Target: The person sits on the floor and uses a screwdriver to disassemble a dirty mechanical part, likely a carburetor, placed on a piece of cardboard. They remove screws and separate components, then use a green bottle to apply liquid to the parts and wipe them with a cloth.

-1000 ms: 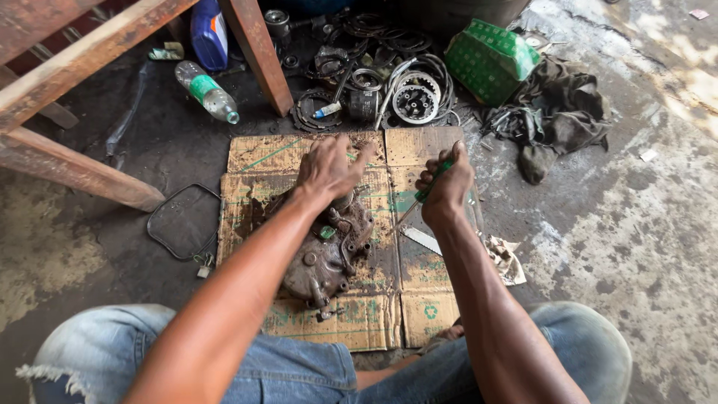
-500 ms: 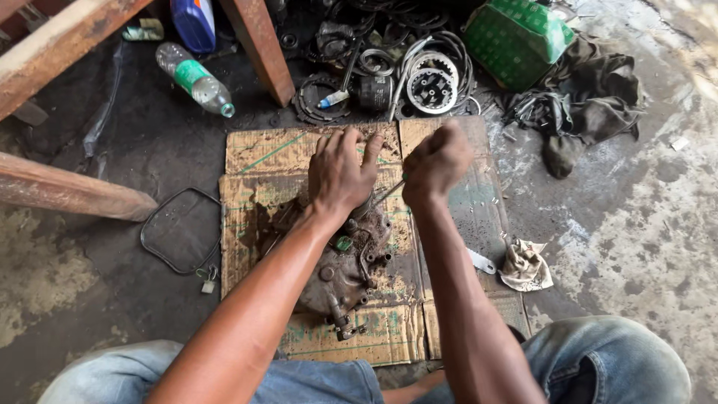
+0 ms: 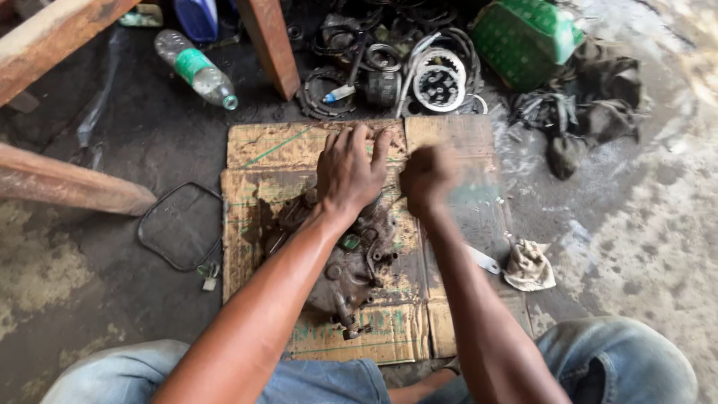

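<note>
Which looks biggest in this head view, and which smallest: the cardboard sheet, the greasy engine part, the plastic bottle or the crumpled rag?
1. cardboard sheet
2. engine part, partly hidden under the left hand
3. plastic bottle
4. crumpled rag

The bottle lies farther away, so the last two are unsure.

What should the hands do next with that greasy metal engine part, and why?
Probably keep the left hand pressing on the greasy metal engine part lying on the flattened cardboard, so it doesn't slide while the blurred right hand, closed in a fist, works beside it.
</note>
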